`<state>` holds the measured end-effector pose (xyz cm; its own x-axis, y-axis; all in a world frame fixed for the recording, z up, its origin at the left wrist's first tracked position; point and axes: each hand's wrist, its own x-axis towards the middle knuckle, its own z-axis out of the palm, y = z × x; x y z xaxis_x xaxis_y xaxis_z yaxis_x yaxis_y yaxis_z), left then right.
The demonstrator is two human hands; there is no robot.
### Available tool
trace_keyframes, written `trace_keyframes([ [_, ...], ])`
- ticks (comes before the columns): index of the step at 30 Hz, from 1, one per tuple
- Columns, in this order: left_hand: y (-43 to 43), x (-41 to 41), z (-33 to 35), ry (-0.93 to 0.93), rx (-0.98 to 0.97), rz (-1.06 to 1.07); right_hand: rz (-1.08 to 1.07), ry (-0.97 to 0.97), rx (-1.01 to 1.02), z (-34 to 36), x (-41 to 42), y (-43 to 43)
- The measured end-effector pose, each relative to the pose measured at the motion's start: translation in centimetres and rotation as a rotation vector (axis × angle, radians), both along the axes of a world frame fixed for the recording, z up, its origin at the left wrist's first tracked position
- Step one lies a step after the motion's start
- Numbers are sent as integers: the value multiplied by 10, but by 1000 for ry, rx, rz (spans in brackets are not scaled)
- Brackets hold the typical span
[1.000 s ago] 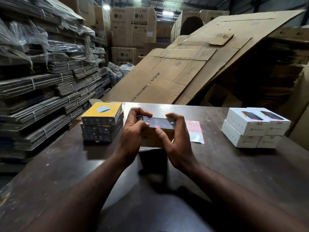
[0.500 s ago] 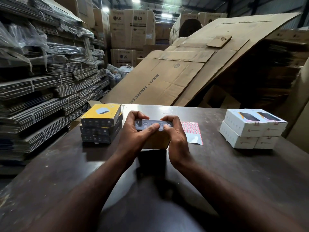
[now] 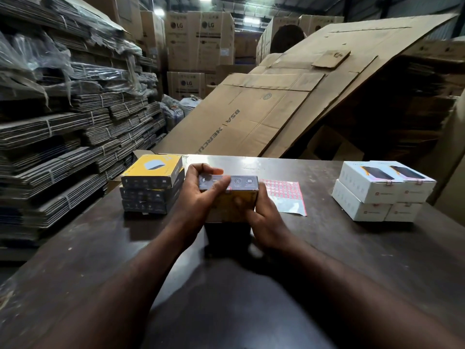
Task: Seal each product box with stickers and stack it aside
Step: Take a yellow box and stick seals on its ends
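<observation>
There it was, the yellow box point(image 3: 234, 205), a flat rectangular carton of smooth printed card with a grey icon-marked side panel turned upward, held just above the counter point(image 3: 352, 248) in front of the person. The left hand point(image 3: 198, 197) gripped it, fingers curled over the far edge and thumb pressed flat across the grey panel. The right hand point(image 3: 264, 217) held the lower right corner, thumb on the yellow face. Just left sat a stack of yellow boxes point(image 3: 151, 187), three high, sharp-cornered and matte. Behind the held box lay the sticker sheet point(image 3: 284, 195), glossy, with a grid of small pink squares. Well off to the right stood the white boxes point(image 3: 377, 192), two layers, with small pink tabs over their seams. The counter was dark, scuffed and faintly shiny. Around it the room was a warehouse: strapped bundles of flattened cartons point(image 3: 63, 137) under torn plastic on the left, tall LG cartons point(image 3: 198, 36) at the back, and a big brown cardboard sheet point(image 3: 264, 117) leaning in a slope. Compared with half a second before, the right hand had slipped down off the grey panel to the corner, and more of the yellow face was showing.
</observation>
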<state>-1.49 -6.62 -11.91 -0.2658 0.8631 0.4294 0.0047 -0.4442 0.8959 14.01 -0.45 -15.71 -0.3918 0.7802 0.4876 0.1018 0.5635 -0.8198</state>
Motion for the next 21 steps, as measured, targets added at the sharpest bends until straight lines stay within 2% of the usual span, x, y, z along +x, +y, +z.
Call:
trace_keyframes([
  [5, 7, -6, -11, 312, 96, 186, -30, -55, -36, -13, 0, 14],
  [8, 10, -10, -11, 304, 72, 166, -48, -76, -20, -13, 0, 16],
  [13, 15, -22, -20, 379, -85, 94, -81, -179, -18, -15, 2, 20],
  [16, 18, -25, -20, 384, -150, 82, -81, -126, -26, -15, 3, 19],
  [21, 17, -23, -16, 314, -130, 160, -157, 41, -46, -10, 3, 14],
])
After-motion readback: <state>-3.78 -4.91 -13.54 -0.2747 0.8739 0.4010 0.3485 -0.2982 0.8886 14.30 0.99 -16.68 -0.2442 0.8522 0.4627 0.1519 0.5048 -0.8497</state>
